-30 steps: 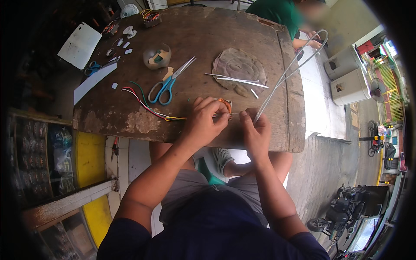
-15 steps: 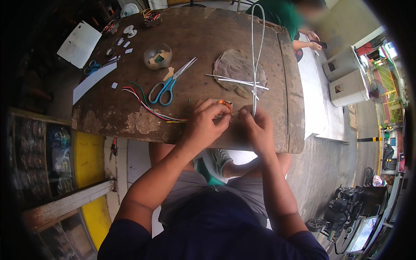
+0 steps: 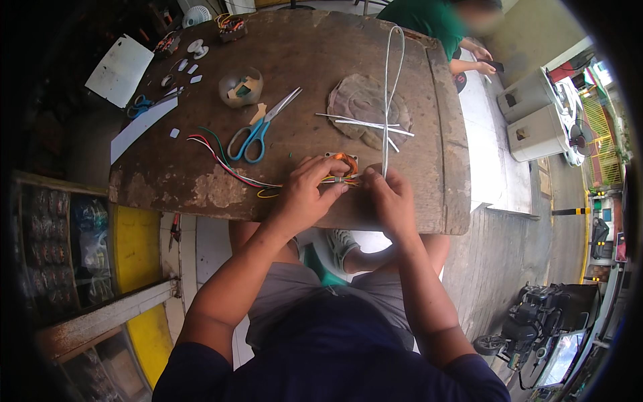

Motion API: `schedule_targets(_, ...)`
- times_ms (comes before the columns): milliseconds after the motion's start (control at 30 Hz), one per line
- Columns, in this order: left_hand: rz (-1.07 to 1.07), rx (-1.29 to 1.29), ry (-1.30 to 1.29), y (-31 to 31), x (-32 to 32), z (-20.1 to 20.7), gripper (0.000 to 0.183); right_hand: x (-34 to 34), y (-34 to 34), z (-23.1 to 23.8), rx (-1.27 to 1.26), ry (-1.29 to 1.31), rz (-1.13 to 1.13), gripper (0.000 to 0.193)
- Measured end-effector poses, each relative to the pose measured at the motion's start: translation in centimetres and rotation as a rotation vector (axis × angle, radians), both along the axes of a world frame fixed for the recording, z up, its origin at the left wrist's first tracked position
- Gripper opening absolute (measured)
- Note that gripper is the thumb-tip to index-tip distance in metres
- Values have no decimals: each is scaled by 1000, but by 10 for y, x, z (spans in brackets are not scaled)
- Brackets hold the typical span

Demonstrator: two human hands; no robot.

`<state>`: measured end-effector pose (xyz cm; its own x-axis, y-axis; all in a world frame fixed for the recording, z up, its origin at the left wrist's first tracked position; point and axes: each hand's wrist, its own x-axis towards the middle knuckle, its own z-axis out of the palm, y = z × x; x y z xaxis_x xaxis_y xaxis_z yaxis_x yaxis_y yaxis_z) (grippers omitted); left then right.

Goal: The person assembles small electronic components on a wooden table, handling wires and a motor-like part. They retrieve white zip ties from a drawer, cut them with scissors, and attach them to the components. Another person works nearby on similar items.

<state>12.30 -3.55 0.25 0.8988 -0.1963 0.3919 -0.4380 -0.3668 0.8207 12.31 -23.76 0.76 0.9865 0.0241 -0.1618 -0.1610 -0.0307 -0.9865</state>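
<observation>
Near the table's front edge, my left hand [image 3: 305,191] is closed with thumb and fingers around a bundle of thin wires at a small motor coil [image 3: 346,159] of orange copper windings. Red, white, green and black lead wires [image 3: 224,163] run out leftward from under that hand, and a yellow one curls close to it. My right hand [image 3: 390,197] pinches a white cord [image 3: 386,100] just right of the coil. The cord rises from the fingers in a tall narrow loop. The fingertips of both hands are close together, and the cord's lower end is hidden.
Blue-handled scissors [image 3: 253,137] lie open left of the coil, below a clear round bowl [image 3: 241,88] with scraps. White cord pieces [image 3: 365,124] rest on a round brown cloth [image 3: 348,100]. White spool [image 3: 197,48] and other coils stand far left. A person in green [image 3: 422,23] sits far right.
My right hand has shifted slightly left toward the coil, and the cord loop has come lower and left with it. My left hand has moved a little left, showing more of the wire bundle.
</observation>
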Motion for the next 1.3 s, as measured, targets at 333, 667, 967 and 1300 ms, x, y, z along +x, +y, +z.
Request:
schedule_targets(333,22,-30,37,-6,-1,-3,31,-1,-7,3,101,-14,-50,24)
schedule_targets(667,-39,117,58,-19,69,57,18,-26,-68,6,711,-78,-361,18)
schedule_targets(967,-504,912,-125,-97,148,43,21,-48,-63,9,495,-93,-369,22)
schedule_targets(1300,-445,318,547,-49,87,100,17,-29,-40,-17,357,-121,-253,28)
